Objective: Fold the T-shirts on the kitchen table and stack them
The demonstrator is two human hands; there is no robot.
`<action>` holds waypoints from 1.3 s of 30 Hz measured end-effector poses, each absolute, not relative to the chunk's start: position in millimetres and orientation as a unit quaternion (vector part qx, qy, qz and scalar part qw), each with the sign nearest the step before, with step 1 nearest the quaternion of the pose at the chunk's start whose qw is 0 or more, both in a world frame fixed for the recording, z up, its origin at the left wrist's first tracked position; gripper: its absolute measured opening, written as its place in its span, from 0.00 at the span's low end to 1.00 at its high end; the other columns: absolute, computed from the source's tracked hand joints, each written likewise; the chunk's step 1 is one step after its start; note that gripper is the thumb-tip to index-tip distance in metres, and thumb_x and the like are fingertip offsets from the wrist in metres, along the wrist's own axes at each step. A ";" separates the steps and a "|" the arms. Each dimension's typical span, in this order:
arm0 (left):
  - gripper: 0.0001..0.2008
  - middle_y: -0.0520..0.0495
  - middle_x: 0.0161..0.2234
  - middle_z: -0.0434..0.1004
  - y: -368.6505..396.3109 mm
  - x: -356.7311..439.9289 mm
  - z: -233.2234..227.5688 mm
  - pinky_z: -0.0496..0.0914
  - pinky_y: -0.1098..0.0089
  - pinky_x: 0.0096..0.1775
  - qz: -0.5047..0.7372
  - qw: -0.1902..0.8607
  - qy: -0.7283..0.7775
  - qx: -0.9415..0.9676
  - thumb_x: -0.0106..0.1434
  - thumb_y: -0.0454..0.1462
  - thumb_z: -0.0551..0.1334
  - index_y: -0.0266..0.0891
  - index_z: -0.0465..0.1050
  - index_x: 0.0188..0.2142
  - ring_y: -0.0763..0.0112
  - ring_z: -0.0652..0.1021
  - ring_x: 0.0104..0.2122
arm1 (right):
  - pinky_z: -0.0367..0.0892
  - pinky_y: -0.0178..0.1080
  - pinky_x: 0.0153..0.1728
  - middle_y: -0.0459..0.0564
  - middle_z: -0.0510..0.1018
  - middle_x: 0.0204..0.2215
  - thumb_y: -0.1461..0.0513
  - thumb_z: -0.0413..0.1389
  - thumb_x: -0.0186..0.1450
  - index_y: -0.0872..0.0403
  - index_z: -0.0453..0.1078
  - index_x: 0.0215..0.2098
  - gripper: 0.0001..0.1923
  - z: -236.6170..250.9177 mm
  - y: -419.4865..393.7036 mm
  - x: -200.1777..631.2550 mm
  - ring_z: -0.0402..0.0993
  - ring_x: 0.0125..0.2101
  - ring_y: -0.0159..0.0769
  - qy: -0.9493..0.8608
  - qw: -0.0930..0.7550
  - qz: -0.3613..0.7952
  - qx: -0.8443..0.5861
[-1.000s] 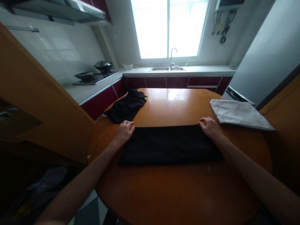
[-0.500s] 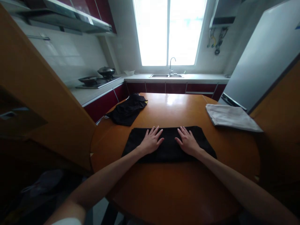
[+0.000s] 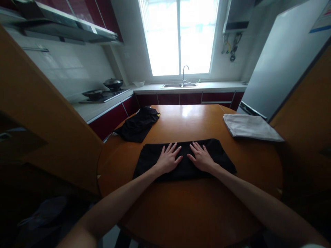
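Note:
A black cloth [image 3: 184, 168], folded into a long flat rectangle, lies across the near half of the wooden table [image 3: 191, 210]. My left hand [image 3: 168, 159] rests palm down on it, left of the middle, fingers spread. Opposite, my right hand [image 3: 201, 157] lies flat on the same cloth with its fingers spread too. The two thumbs point toward each other, with a strip of black fabric showing between them. Neither hand grips anything. What kind of garment or cloth it is cannot be made out.
At the table's far left lies a rumpled black garment [image 3: 139, 124] with a yellow patch. A folded pale grey cloth [image 3: 250, 126] sits at the right edge. Beyond are a counter with a sink [image 3: 172, 85], a stove with pans [image 3: 93, 94] and a fridge [image 3: 281, 62].
Both hands have drawn closer together over the black cloth, staying flat. The head view has shifted slightly to the right. The other cloths lie as before.

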State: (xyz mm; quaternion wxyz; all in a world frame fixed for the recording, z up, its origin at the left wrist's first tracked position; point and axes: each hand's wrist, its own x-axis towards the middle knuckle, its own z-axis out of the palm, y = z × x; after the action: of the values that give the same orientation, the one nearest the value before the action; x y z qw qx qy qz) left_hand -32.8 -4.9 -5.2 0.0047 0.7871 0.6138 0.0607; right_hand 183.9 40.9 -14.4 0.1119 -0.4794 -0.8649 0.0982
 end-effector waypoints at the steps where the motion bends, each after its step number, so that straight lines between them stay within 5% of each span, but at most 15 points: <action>1: 0.31 0.45 0.72 0.47 -4.5 -33.3 -5.5 0.47 0.41 0.67 0.063 0.005 0.613 0.788 0.73 0.53 0.49 0.47 0.55 0.71 0.52 0.49 0.71 | 0.37 0.54 0.69 0.59 0.49 0.72 0.47 0.41 0.74 0.58 0.51 0.72 0.36 -14.3 41.1 184.1 0.40 0.72 0.44 -0.865 0.111 0.099 -0.479; 20: 0.30 0.46 0.73 0.46 -3.2 -33.6 -2.4 0.47 0.43 0.67 0.054 0.016 0.615 0.786 0.73 0.53 0.48 0.47 0.55 0.70 0.52 0.49 0.71 | 0.28 0.59 0.68 0.60 0.43 0.73 0.42 0.33 0.74 0.61 0.45 0.74 0.41 -18.5 78.9 241.1 0.34 0.73 0.44 -0.796 0.096 0.073 -0.593; 28: 0.30 0.46 0.72 0.47 -2.1 -33.8 -4.0 0.47 0.43 0.67 0.061 0.019 0.616 0.786 0.73 0.53 0.49 0.48 0.55 0.70 0.52 0.49 0.71 | 0.35 0.61 0.68 0.65 0.47 0.72 0.45 0.34 0.74 0.67 0.47 0.72 0.40 -9.8 102.3 272.4 0.38 0.72 0.50 -0.728 0.161 0.066 -0.663; 33: 0.30 0.46 0.72 0.49 -2.2 -33.5 -4.8 0.47 0.43 0.67 0.067 0.022 0.617 0.784 0.73 0.54 0.49 0.50 0.56 0.70 0.52 0.50 0.71 | 0.34 0.58 0.69 0.62 0.51 0.71 0.48 0.34 0.75 0.64 0.49 0.72 0.37 3.4 72.3 240.3 0.40 0.72 0.46 -0.777 0.236 0.008 -0.583; 39: 0.31 0.46 0.73 0.47 -2.7 -33.9 -4.9 0.47 0.43 0.67 0.065 0.016 0.614 0.786 0.73 0.54 0.48 0.49 0.55 0.70 0.52 0.49 0.71 | 0.35 0.58 0.69 0.58 0.48 0.72 0.48 0.39 0.74 0.59 0.49 0.73 0.35 -9.0 40.7 200.4 0.38 0.72 0.45 -0.861 0.135 0.064 -0.487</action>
State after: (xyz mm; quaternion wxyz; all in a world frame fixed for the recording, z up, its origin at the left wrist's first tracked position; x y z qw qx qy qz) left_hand -33.9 -2.7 -4.9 0.0161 0.7861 0.6144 0.0654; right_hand 200.4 40.7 -9.0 0.1352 -0.4868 -0.8606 0.0640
